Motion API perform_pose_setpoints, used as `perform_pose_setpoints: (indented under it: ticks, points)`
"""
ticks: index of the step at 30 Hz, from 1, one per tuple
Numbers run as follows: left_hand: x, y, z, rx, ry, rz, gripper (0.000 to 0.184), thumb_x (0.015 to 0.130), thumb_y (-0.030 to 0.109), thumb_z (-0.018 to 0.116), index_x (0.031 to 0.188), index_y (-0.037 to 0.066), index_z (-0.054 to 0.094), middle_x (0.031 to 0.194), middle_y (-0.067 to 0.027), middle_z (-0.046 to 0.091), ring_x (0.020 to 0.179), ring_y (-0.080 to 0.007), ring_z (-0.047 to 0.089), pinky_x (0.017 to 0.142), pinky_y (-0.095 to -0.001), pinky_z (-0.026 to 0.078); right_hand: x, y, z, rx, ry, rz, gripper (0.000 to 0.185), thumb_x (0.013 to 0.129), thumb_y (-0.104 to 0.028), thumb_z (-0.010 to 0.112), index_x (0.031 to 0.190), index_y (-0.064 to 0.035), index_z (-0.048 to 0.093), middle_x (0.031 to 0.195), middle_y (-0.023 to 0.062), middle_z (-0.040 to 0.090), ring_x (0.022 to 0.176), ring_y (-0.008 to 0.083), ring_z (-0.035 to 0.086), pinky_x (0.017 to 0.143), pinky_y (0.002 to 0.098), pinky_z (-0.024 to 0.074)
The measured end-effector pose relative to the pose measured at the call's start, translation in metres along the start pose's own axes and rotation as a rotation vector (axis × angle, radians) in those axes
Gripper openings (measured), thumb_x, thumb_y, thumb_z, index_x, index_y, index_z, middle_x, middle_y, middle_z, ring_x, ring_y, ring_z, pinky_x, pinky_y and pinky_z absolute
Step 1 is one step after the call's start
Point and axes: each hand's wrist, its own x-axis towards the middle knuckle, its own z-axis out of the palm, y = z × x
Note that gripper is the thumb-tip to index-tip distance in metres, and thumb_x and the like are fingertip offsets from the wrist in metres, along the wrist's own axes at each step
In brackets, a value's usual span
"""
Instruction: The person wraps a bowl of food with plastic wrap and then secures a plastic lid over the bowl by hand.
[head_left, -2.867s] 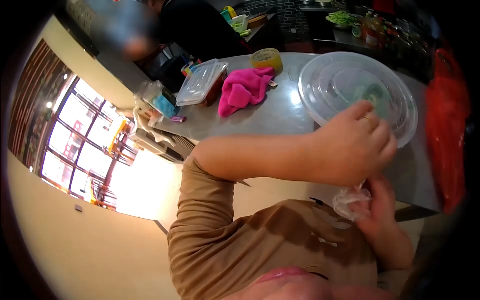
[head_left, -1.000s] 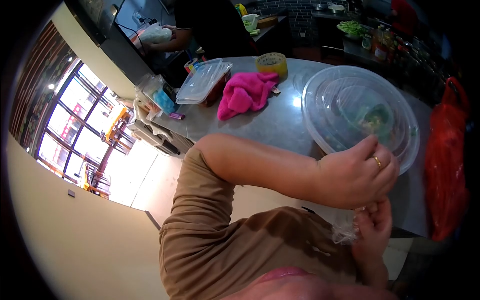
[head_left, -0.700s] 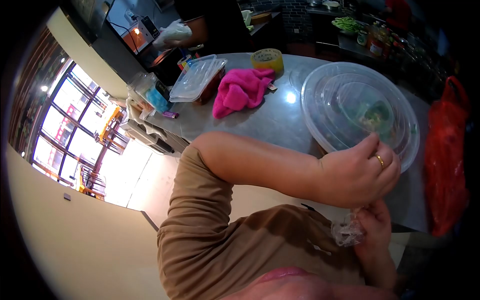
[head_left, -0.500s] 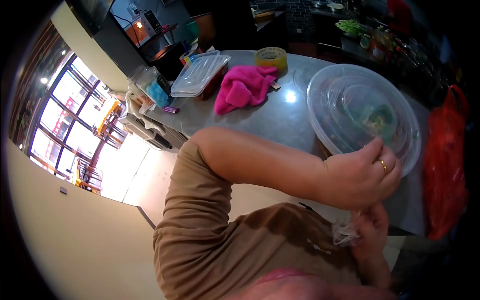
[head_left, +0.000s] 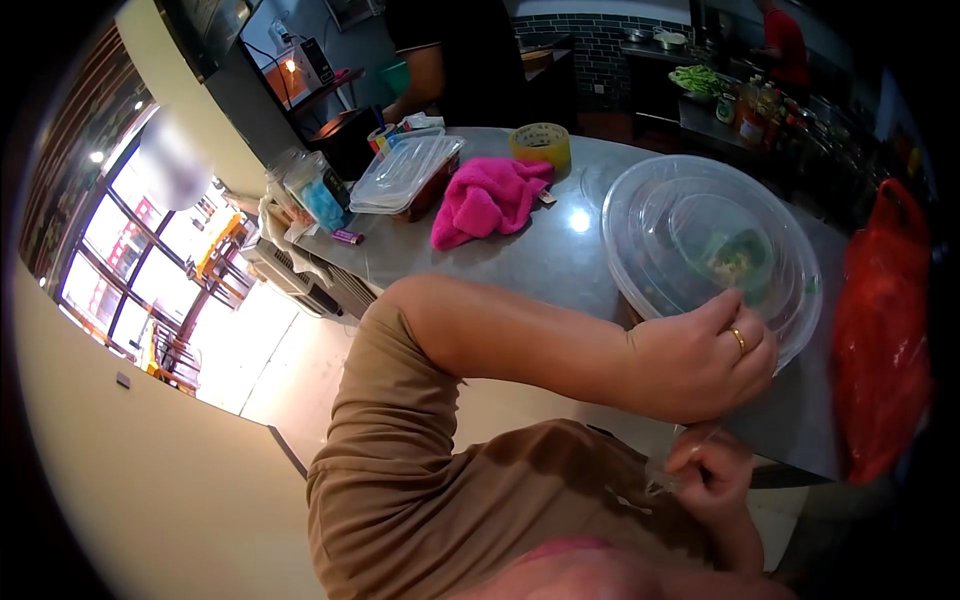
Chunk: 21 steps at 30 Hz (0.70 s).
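Observation:
My left hand (head_left: 700, 358), with a gold ring, reaches across in front of my body. Its fingers are curled together in front of the near rim of a large round container with a clear lid (head_left: 640, 215); whether they touch it or hold something I cannot make out. Below it, my right hand (head_left: 712, 474) is closed on crumpled clear plastic (head_left: 660, 478), which pokes out on its left side. Through the lid, something green and pale shows blurrily.
On the metal counter (head_left: 575, 255) lie a pink cloth (head_left: 487, 200), a tape roll (head_left: 541, 147), a lidded food box (head_left: 400, 172) and jars (head_left: 318, 190). A red plastic bag (head_left: 880, 345) is at right. Two people (head_left: 462, 60) stand farther back.
The view has tilted up slightly, so more of the people behind shows. My right hand has turned a little, and less of the clear plastic is visible. A pale blur appears by the window.

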Motion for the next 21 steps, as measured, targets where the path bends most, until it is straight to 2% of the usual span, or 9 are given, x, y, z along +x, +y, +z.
perform_pose_setpoints:
  ticks: [2, 5, 9, 11, 14, 15, 17, 21]
  points:
    - [-0.001, -0.001, 0.002, 0.006, 0.021, 0.002, 0.03, 0.072, 0.022, 0.055, 0.092, 0.0, 0.062, 0.09, -0.0106, 0.058, 0.08, -0.0231, 0.056, 0.076, -0.0389, 0.052, 0.004, -0.004, -0.001, -0.168, -0.047, -0.121, 0.016, 0.057, 0.005, 0.055, 0.068, -0.0035, 0.063, 0.072, 0.0088, 0.062, 0.064, 0.0214, 0.062, 0.057, 0.0304, 0.0499]
    - [-0.003, 0.0, 0.005, 0.059, 0.03, -0.004, 0.027, 0.072, 0.021, 0.055, 0.09, 0.002, 0.061, 0.089, -0.01, 0.058, 0.08, -0.0231, 0.056, 0.075, -0.0378, 0.052, 0.0, 0.002, -0.001, -0.042, -0.187, -0.136, 0.016, 0.057, 0.003, 0.058, 0.069, -0.0054, 0.064, 0.074, 0.0081, 0.064, 0.066, 0.0224, 0.063, 0.058, 0.0321, 0.0511]
    - [-0.006, -0.003, 0.011, 0.08, 0.048, -0.009, 0.023, 0.072, 0.021, 0.056, 0.088, 0.004, 0.061, 0.088, -0.0094, 0.057, 0.078, -0.0224, 0.056, 0.073, -0.0364, 0.052, -0.01, 0.01, 0.009, 0.007, -0.117, -0.168, 0.019, 0.058, 0.001, 0.06, 0.074, -0.0066, 0.067, 0.077, 0.0077, 0.064, 0.067, 0.0226, 0.063, 0.058, 0.0328, 0.0509]
    - [-0.006, -0.005, 0.006, 0.108, -0.013, 0.014, 0.022, 0.078, 0.023, 0.058, 0.092, 0.005, 0.062, 0.092, -0.0087, 0.057, 0.081, -0.0218, 0.057, 0.073, -0.0348, 0.052, -0.013, 0.012, 0.01, -0.081, -0.145, -0.087, 0.02, 0.064, 0.002, 0.059, 0.08, -0.0078, 0.066, 0.079, 0.0062, 0.062, 0.067, 0.023, 0.061, 0.059, 0.0329, 0.05]
    - [-0.011, -0.013, 0.002, 0.311, 0.041, 0.124, 0.025, 0.09, 0.028, 0.058, 0.101, 0.006, 0.063, 0.104, -0.0076, 0.058, 0.09, -0.0219, 0.06, 0.073, -0.0315, 0.053, -0.031, 0.014, 0.004, -0.109, -0.065, 0.023, 0.019, 0.063, 0.006, 0.055, 0.074, -0.0057, 0.064, 0.075, 0.0075, 0.062, 0.067, 0.0234, 0.06, 0.058, 0.0309, 0.0486]
    - [-0.014, -0.014, 0.008, 0.202, 0.086, 0.102, 0.027, 0.091, 0.026, 0.058, 0.106, 0.004, 0.061, 0.104, -0.009, 0.059, 0.089, -0.0234, 0.061, 0.073, -0.0332, 0.053, -0.04, 0.021, 0.0, -0.135, -0.042, 0.03, 0.018, 0.063, 0.006, 0.055, 0.075, -0.0051, 0.064, 0.076, 0.0078, 0.062, 0.066, 0.0231, 0.06, 0.058, 0.0307, 0.0483]
    - [-0.012, -0.023, -0.002, -0.005, -0.09, 0.074, 0.032, 0.091, 0.025, 0.059, 0.111, 0.0, 0.057, 0.104, -0.0114, 0.06, 0.089, -0.0266, 0.062, 0.074, -0.0358, 0.053, -0.057, 0.041, -0.005, -0.159, 0.013, 0.064, 0.018, 0.064, 0.006, 0.055, 0.076, -0.004, 0.064, 0.076, 0.0083, 0.061, 0.065, 0.0223, 0.059, 0.057, 0.0303, 0.0477]
    - [-0.023, -0.038, 0.005, -0.146, -0.049, 0.09, 0.036, 0.088, 0.022, 0.063, 0.112, -0.003, 0.054, 0.101, -0.0148, 0.061, 0.087, -0.0303, 0.063, 0.074, -0.0383, 0.053, -0.084, 0.064, -0.007, -0.131, 0.111, 0.15, 0.013, 0.068, 0.004, 0.056, 0.076, -0.0031, 0.064, 0.076, 0.0087, 0.06, 0.064, 0.0223, 0.059, 0.056, 0.0311, 0.0473]
